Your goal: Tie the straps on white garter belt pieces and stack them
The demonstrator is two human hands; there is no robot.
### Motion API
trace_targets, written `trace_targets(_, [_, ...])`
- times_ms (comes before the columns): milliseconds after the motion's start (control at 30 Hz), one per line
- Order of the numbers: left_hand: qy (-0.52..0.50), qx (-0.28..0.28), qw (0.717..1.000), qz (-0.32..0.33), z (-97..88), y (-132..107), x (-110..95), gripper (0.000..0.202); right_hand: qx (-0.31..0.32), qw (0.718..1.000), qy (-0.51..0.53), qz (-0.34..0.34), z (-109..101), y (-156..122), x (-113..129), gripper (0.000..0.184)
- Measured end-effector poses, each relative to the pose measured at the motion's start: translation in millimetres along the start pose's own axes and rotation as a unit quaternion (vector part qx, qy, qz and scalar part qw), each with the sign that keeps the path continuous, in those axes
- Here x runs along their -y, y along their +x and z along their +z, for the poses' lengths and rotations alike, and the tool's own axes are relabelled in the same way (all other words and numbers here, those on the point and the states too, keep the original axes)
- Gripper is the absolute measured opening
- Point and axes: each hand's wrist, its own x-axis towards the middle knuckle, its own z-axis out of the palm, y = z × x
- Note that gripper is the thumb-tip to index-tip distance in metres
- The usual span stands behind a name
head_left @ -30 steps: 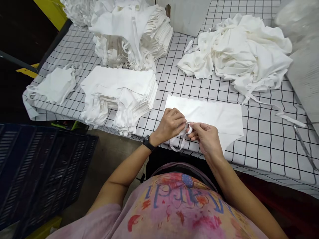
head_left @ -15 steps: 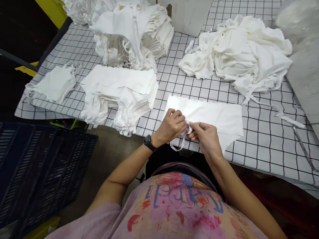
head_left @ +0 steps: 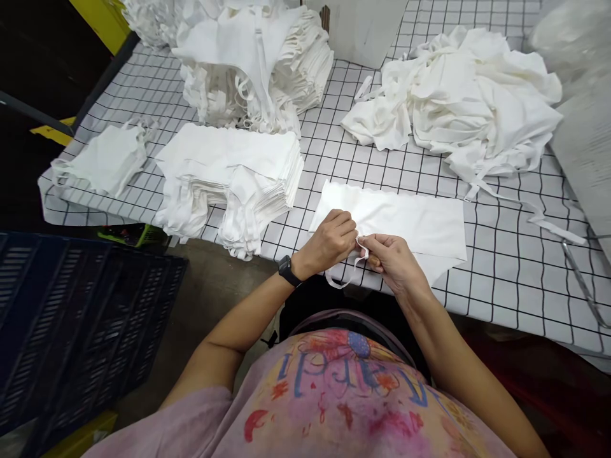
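Observation:
A white strapped garment, like a camisole top [head_left: 415, 222], lies flat at the table's near edge. Over its left part, my left hand [head_left: 331, 238] is closed, knuckles up, its fingertips at the garment's thin strap [head_left: 341, 283]. My right hand [head_left: 391, 257] pinches the same strap between thumb and fingers, close against the left fingertips. A loop of the strap hangs below both hands. What sits exactly inside the left fingers is hidden.
A neat stack of white garments [head_left: 233, 159] is left of my hands, with a taller stack [head_left: 258, 57] behind. One garment [head_left: 107, 159] lies far left. A crumpled heap [head_left: 472, 102] sits back right, near a metal rod [head_left: 585, 283]. Blue crates [head_left: 81, 324] stand lower left.
My right hand has shifted slightly and its fingers have closed in nearer the left fingertips. The strap between the hands has changed shape a little. The garment stays in place.

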Motion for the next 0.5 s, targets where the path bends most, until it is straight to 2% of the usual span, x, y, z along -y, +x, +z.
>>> trace_targets(133, [-0.006,-0.015,1.000,-0.015,0.8,-3.0,-0.6,0.026,0.009,1.000,0.001,0.014,-1.7,-1.4,1.7,0.043])
trace_targets(267, [-0.003,-0.028,0.999,-0.025,0.4,-5.0,-0.7,0.023,-0.017,1.000,-0.004,-0.026,-1.7,-4.3,-5.9,0.037])
trace_targets(367, [-0.010,-0.011,1.000,-0.019,0.1,-4.2,-0.9,0.026,-0.018,0.999,-0.008,-0.043,-0.3,-3.5,-7.9,0.035])
trace_targets(500, [-0.012,0.021,1.000,-0.015,-0.3,-1.5,-2.6,0.027,0.014,1.000,-0.008,-0.002,1.0,1.8,-1.6,0.042])
